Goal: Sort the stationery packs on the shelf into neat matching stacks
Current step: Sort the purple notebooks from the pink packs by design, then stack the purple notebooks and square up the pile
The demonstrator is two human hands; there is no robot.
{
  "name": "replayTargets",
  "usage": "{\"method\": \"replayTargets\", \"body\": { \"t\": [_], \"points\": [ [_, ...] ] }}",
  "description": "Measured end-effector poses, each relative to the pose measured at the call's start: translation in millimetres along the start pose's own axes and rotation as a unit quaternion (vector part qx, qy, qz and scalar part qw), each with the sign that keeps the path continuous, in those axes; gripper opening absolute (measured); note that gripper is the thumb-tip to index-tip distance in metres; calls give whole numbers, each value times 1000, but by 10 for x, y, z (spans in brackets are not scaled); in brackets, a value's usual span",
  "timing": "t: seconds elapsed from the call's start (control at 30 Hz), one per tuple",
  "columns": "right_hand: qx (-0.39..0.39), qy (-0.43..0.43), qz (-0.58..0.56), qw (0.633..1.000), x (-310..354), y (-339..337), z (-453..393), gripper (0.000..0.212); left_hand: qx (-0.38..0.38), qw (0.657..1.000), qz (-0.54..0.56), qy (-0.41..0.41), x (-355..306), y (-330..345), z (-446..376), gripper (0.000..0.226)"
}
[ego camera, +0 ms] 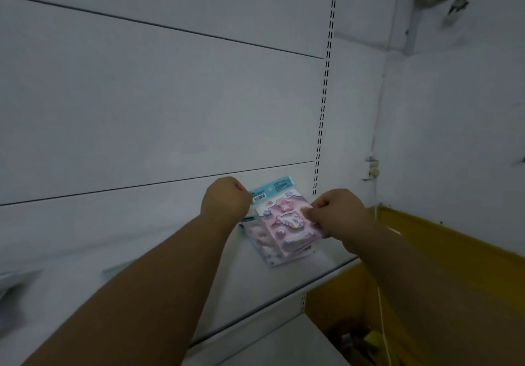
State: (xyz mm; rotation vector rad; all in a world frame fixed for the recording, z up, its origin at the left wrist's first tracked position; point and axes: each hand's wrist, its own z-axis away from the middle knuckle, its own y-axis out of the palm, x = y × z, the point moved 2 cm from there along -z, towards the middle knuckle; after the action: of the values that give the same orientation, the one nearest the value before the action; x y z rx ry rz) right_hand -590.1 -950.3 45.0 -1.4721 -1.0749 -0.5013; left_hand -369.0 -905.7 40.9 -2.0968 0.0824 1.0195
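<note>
A pink stationery pack (287, 220) with a unicorn picture and a blue header with a barcode lies on top of a small stack of similar packs (265, 245) on the white shelf (199, 280). My left hand (224, 203) is curled at the pack's upper left corner by the barcode. My right hand (338, 213) pinches the pack's right edge with its fingers curled. The lower packs are partly hidden under the top one.
A slotted white upright (322, 115) runs up the back panel behind the stack. A yellow box (426, 266) with a white cord stands to the right below the shelf edge. Blurred packs (17, 283) lie at the far left of the shelf.
</note>
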Motion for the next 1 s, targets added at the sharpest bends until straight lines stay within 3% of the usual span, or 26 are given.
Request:
{"method": "replayTargets", "body": {
  "t": [0.17,0.33,0.5,0.57,0.67,1.0],
  "points": [
    [58,-22,118,991,-193,215,-384,28,21,990,-140,-11,37,291,-174,11],
    [71,-66,233,968,-244,356,-460,30,42,978,-202,-33,137,391,-239,14],
    [26,-155,250,956,-27,392,-386,22,28,974,-224,-19,201,356,-245,18],
    [14,-211,224,951,173,471,-311,28,16,975,-222,-3,232,247,-194,18],
    [9,-274,179,945,579,649,-153,40,16,977,-210,16,322,-61,-73,18],
    [64,-368,83,924,2038,1865,1020,37,1,967,-253,-5,1401,-1975,1000,24]
  ]
}}
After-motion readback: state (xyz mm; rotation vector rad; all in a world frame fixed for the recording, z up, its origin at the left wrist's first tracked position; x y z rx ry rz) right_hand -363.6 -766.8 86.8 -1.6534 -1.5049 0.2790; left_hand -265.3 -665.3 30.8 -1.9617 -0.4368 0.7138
